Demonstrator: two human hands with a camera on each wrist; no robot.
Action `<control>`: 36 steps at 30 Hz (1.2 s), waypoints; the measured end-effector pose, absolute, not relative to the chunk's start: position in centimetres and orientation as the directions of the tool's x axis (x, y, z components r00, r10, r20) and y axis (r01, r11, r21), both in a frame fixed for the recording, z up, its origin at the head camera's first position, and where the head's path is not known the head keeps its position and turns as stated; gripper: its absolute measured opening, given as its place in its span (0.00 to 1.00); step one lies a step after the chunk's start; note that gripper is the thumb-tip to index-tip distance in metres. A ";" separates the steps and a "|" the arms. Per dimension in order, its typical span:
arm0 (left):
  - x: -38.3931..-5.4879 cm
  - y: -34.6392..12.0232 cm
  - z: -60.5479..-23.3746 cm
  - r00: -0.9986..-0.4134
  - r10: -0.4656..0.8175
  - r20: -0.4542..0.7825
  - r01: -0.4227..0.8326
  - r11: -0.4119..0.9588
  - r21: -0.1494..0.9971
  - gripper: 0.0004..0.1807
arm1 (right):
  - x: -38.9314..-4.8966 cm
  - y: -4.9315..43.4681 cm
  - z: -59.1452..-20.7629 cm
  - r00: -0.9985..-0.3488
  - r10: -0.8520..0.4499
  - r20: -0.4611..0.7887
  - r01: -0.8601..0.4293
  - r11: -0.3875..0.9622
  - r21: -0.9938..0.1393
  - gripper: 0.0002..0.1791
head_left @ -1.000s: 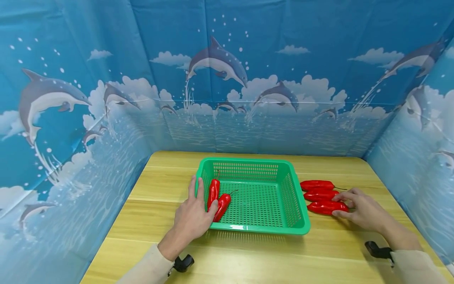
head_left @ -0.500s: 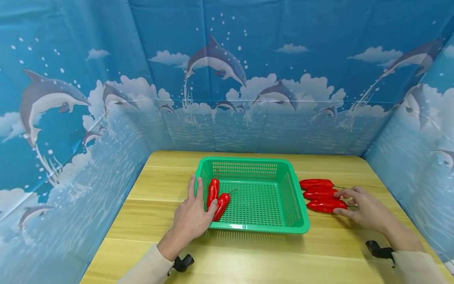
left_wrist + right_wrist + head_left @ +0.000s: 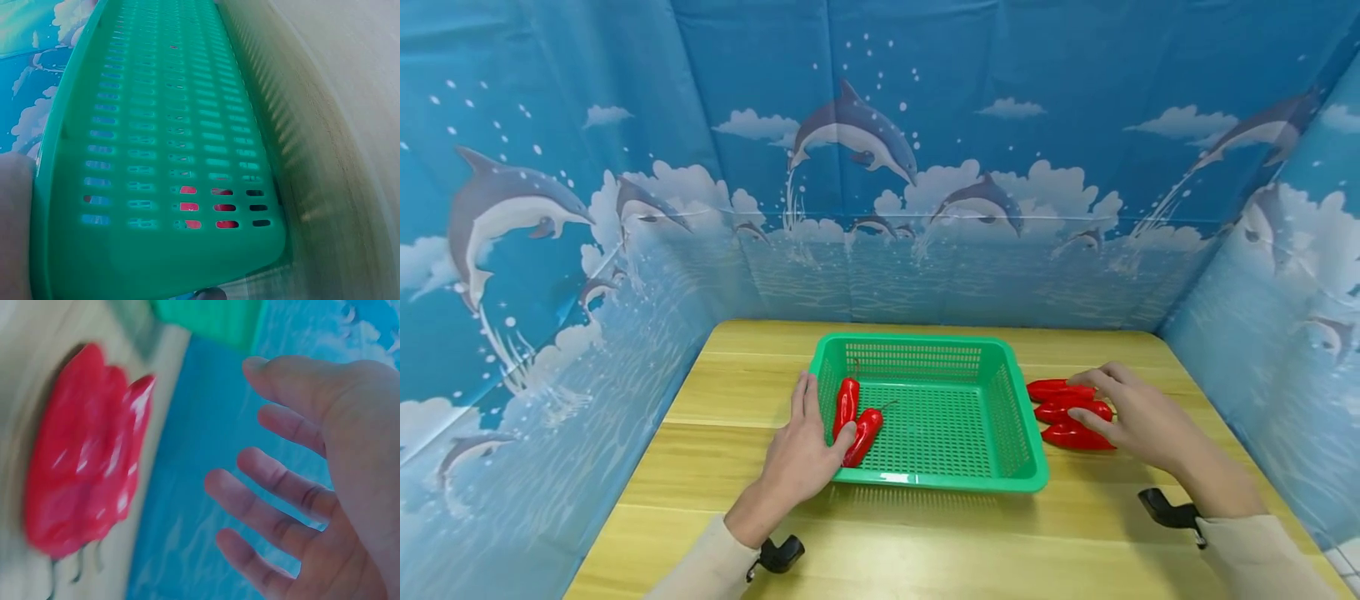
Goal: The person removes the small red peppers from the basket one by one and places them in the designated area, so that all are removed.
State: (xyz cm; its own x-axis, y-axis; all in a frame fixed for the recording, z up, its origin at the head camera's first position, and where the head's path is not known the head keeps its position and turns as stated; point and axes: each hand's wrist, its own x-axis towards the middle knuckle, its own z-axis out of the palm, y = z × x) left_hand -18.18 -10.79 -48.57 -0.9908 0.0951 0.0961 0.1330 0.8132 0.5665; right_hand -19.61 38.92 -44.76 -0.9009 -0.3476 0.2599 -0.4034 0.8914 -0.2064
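In the head view a green plastic basket stands on the wooden table, with two red peppers lying at its left end. My left hand holds the basket's front left corner, thumb over the rim and fingers along the outer left side. Through the slots in the left wrist view, bits of red pepper show. To the right of the basket, three red peppers lie side by side, stems pointing away from it. My right hand hovers above them, fingers spread and apart from them in the right wrist view.
The pale wooden table has a rounded far edge. A blue curtain printed with dolphins stands close behind it and at both sides. Black wrist mounts stick out beside the cuffs.
My right hand has come up off the peppers by their stem ends and shifted left and back over them. The left hand keeps its hold on the basket.
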 end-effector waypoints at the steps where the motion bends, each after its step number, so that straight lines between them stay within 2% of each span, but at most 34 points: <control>1: -18.2 -10.8 -48.5 -0.991 0.096 0.096 0.134 0.814 0.566 0.60 | -19.6 38.3 -44.3 -0.896 -0.356 0.265 -0.413 0.888 -0.201 0.24; 8: -18.2 -11.0 -48.4 -0.990 0.114 0.084 0.141 0.825 0.547 0.59 | -20.0 34.1 -42.0 -0.855 -0.437 0.279 -0.496 0.848 -0.189 0.23; 17: -18.0 -11.2 -47.9 -0.988 0.141 0.060 0.150 0.803 0.577 0.58 | -21.0 29.8 -39.9 -0.799 -0.544 0.256 -0.589 0.794 -0.151 0.22; 22: -18.0 -11.7 -48.2 -0.984 0.168 0.056 0.166 0.762 0.626 0.61 | -21.7 27.8 -39.5 -0.762 -0.596 0.252 -0.636 0.762 -0.123 0.23; 27: -18.3 -12.6 -49.5 -0.969 0.220 0.116 0.242 0.723 0.647 0.67 | -22.4 25.9 -39.5 -0.732 -0.637 0.242 -0.674 0.729 -0.121 0.24; 36: -18.1 -12.8 -47.3 -0.970 0.235 -0.067 0.129 0.727 0.675 0.77 | -23.8 23.5 -39.7 -0.723 -0.672 0.161 -0.691 0.701 -0.179 0.25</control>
State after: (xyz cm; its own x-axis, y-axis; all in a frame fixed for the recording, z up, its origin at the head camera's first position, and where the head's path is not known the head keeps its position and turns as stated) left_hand -18.11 -12.79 -47.33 -0.9697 0.2349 -0.0670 0.1294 0.7267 0.6747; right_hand -23.79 23.48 -39.66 -0.7231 -0.6717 0.1614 -0.6907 0.7007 -0.1787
